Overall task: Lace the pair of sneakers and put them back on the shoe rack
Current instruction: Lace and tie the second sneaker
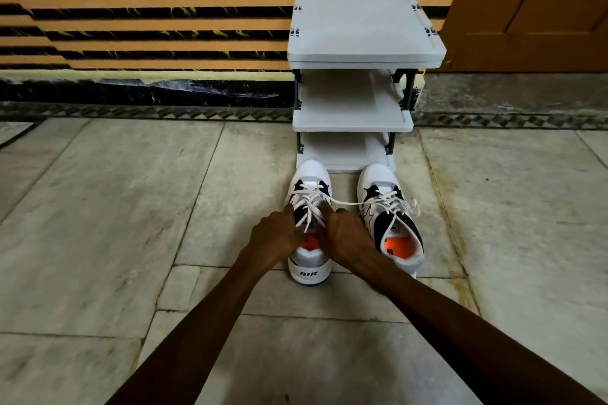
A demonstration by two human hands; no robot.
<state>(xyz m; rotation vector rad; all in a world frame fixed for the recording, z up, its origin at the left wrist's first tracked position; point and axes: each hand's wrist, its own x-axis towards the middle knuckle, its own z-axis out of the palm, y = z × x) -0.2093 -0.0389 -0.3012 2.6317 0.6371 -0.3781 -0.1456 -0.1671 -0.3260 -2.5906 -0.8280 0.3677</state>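
Both hands work at the tongue of the left sneaker (310, 197) — the left hand (274, 237) on its outer side, the right hand (343, 235) on its inner side, each with fingers curled in against the laces (311, 207). The hands sit close together but not touching; whether each is pinching a lace end or only pressing on the crossings, I cannot tell, since the fingertips are hidden. One long strand runs from just ahead of the right hand across to the right sneaker (390, 207), which stands just beside that hand on the floor (98, 207) and already looks laced. The shoe rack (362, 43) stands straight beyond both hands, toes of the pair near its lowest shelf.

To do this step well, I would free that stray strand first so it belongs to one shoe only — then draw each crossing snug from the toe end upward, keep both ends even, and hold the tongue flat and centred before tying.
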